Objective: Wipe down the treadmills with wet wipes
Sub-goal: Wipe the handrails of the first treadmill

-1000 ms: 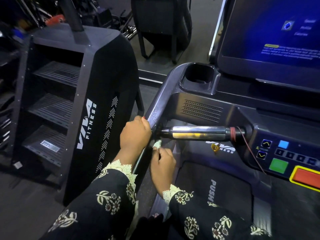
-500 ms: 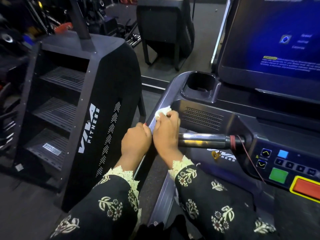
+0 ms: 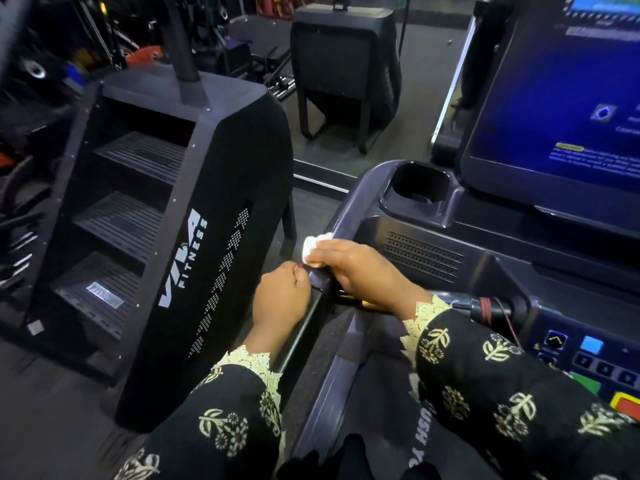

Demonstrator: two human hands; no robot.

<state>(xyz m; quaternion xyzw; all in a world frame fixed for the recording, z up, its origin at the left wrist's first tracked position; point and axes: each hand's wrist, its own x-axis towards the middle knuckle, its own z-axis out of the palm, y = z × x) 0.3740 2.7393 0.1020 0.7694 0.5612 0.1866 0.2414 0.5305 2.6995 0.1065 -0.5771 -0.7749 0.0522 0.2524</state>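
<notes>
Wet wipe (image 3: 313, 242), a white crumpled wad, lies on the treadmill (image 3: 356, 188) side rail just below the cup holder (image 3: 419, 183). The curled fingers of the right grip (image 3: 360, 271) press it there and seem to pinch it. The left grip (image 3: 282, 299) is closed around the same rail just beside it. A black stair machine (image 3: 221, 237) stands to the left, and a blue screen (image 3: 561, 98) glows above.
</notes>
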